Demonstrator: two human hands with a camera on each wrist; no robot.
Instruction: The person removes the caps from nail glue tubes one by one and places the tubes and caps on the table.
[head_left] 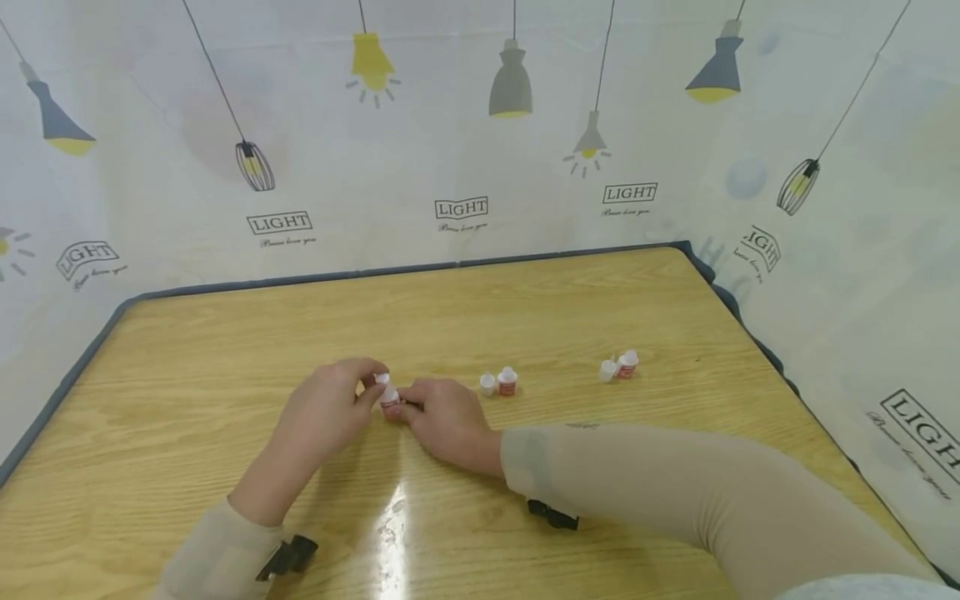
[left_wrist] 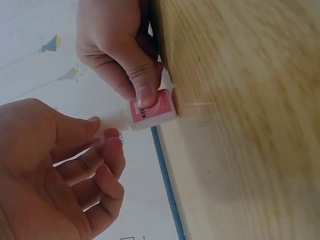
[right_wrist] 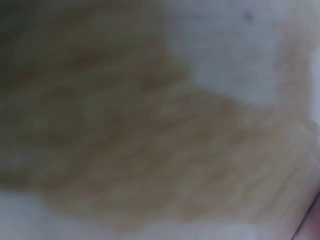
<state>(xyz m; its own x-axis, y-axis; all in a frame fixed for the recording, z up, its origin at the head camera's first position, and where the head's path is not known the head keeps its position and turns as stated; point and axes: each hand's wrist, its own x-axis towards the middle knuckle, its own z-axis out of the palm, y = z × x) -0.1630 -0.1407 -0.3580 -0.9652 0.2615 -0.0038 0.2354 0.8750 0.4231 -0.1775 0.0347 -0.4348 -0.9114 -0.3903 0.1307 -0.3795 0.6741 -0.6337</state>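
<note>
A small white bottle point(head_left: 390, 403) with a pink-red label stands on the wooden table, left of the middle in the head view. My right hand point(head_left: 450, 423) pinches its body; in the left wrist view the thumb presses on the label point(left_wrist: 150, 106). From the other side, my left hand point(head_left: 324, 410) has thumb and forefinger round a white cap point(head_left: 382, 379) at the bottle's top. That cap is mostly covered by the fingertips in the left wrist view, where the other left fingers curl loosely. The right wrist view is blurred and shows neither bottle nor cap.
Right of my hands, a second bottle point(head_left: 507, 383) stands with a white cap point(head_left: 487, 384) at its left. Farther right is a third bottle point(head_left: 627, 367) with another white cap point(head_left: 607, 371). A lamp-printed cloth point(head_left: 420, 150) rises behind the table point(head_left: 247, 333).
</note>
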